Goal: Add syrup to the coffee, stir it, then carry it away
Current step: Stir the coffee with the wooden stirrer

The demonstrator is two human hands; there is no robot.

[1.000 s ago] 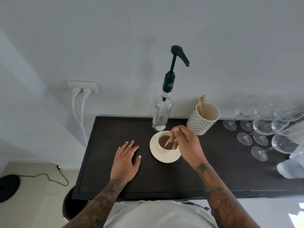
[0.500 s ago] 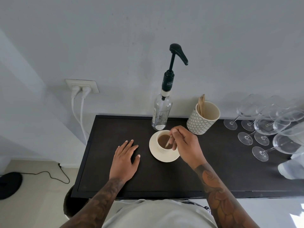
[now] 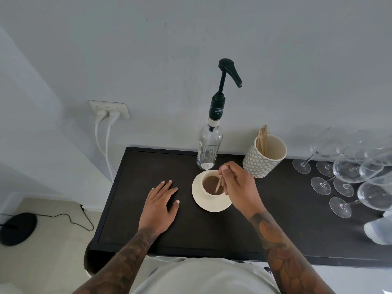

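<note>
A cream cup of brown coffee stands on a cream saucer on the dark table. My right hand pinches a thin wooden stir stick whose lower end dips into the coffee. Flat on the table to the left of the saucer lies my left hand, fingers straight, holding nothing. Behind the cup, against the wall, stands a clear syrup bottle with a dark green pump.
A patterned cup of wooden stir sticks stands right of the bottle. Several wine glasses crowd the table's right end. A wall socket with two white plugs is at the left; a black cable and round base lie on the floor.
The stick's tip has shifted inside the cup as my right hand moved slightly. My left hand stays flat on the table.
</note>
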